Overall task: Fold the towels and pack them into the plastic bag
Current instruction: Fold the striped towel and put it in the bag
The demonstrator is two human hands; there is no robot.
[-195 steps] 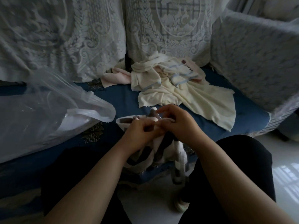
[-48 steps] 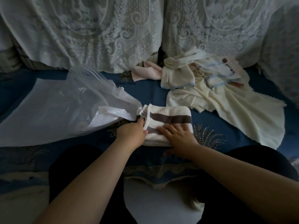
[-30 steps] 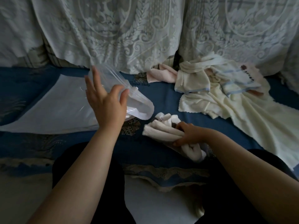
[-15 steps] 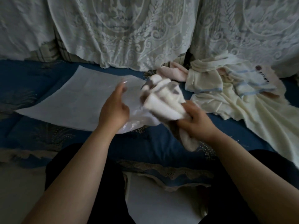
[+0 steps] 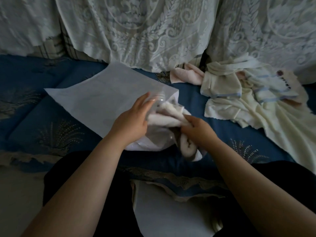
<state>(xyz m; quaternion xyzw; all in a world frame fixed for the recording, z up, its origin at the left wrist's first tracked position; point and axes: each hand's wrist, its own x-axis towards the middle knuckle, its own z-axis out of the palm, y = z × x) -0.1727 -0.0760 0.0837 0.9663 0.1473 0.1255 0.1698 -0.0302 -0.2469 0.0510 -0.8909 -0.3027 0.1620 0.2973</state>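
The right hand (image 5: 196,130) has its fingers clamped around the folded white towel with the dark brown stripe (image 5: 172,117), top end poking into the mouth of the clear plastic bag (image 5: 95,103) while the bottom hangs out below the wrist. The left hand (image 5: 131,120) touches the towel's left side, pinching the bag's opening, fingers partly inside. Bag lies flat on the blue patterned couch cover (image 5: 34,117); the unfolded cream and blue-trimmed towel pile (image 5: 248,103) sits well off right.

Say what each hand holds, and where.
Left hand holds the plastic bag at its mouth; right hand grips the folded striped towel around its middle.
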